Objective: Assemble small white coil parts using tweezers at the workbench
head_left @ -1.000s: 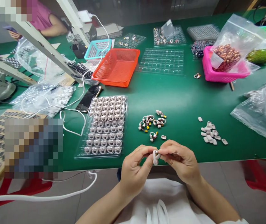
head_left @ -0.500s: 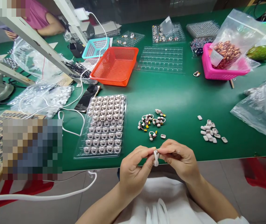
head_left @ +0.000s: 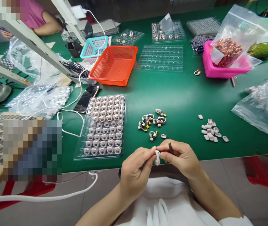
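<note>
At the table's front edge, my left hand (head_left: 137,169) pinches a small white curved earphone piece (head_left: 157,158) between thumb and fingertips. My right hand (head_left: 183,160) is closed against the other side of that piece, its fingertips touching or almost touching it. From its curled fingers sticks up a thin dark rod (head_left: 170,147); its lower end is hidden. Just beyond the hands lie several white earphone pieces (head_left: 153,135) with wires and yellow bits, and one small white cap (head_left: 163,136). Farther right is a loose pile of white caps (head_left: 210,131).
A clear tray (head_left: 104,137) filled with white curved parts stands to the left, beside a phone (head_left: 86,99). Behind are an orange basket (head_left: 113,66), an unfilled clear tray (head_left: 161,58) and a pink basket (head_left: 223,72). A person's arm (head_left: 49,26) shows far left.
A dark rod now stands up from my right hand, which did not show before. The white earphone piece has turned slightly between my fingers. The view has shifted a little.
</note>
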`<state>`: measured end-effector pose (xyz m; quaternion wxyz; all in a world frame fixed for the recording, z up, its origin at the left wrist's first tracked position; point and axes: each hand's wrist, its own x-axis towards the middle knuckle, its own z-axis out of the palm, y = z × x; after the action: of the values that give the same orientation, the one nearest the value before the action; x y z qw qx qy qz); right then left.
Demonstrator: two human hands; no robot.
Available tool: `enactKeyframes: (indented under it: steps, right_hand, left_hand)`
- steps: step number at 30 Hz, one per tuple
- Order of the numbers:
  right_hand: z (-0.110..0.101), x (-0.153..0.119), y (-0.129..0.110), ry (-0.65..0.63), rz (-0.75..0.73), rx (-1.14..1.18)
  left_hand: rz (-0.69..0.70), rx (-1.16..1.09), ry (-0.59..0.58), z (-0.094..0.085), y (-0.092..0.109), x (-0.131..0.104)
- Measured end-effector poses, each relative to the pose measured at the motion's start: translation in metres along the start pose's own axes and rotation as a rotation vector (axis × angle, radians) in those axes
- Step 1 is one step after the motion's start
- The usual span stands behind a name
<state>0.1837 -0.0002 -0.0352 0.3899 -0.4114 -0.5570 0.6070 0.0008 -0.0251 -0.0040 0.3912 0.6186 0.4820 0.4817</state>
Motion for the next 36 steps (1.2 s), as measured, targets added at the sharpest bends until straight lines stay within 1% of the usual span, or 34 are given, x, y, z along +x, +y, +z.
enactKeyframes:
  steps: [5,10,12,15,21,24,28,30,33,35,36]
  right_hand:
    - [0.0,0.0,0.001,0.007,-0.002,0.005]
    - [0.0,-0.001,0.002,0.009,0.009,0.004]
    - [-0.001,-0.002,0.002,0.003,0.004,-0.009]
    - [-0.002,-0.001,0.002,-0.004,-0.014,-0.053]
    - [-0.003,0.0,0.0,-0.022,-0.065,-0.124]
    - [-0.002,0.0,-0.003,-0.035,-0.093,-0.147]
    - [0.003,0.001,-0.006,-0.029,-0.186,-0.193]
    - [0.007,0.002,-0.007,-0.01,-0.233,-0.229]
    - [0.01,0.003,-0.007,0.019,-0.286,-0.281]
    - [0.01,0.003,-0.006,0.011,-0.306,-0.303]
    - [0.009,0.003,-0.006,0.001,-0.314,-0.311]
  left_hand:
    - [0.03,0.017,-0.029,0.0,-0.002,-0.001]
    - [0.047,0.007,-0.092,0.0,-0.001,-0.002]
    - [0.055,0.008,-0.1,0.001,-0.001,-0.002]
    - [0.059,0.016,-0.074,0.002,-0.002,-0.002]
    - [0.023,-0.014,0.003,0.003,-0.005,-0.003]
    - [0.058,-0.002,-0.005,0.003,-0.005,-0.004]
    - [0.156,0.022,-0.006,0.003,-0.006,-0.006]
    - [0.172,0.028,0.008,0.002,-0.008,-0.006]
    - [0.145,0.016,0.018,0.0,-0.01,-0.006]
    - [0.083,-0.02,-0.001,-0.002,-0.009,-0.006]
    - [0.029,-0.048,-0.017,-0.003,-0.009,-0.006]
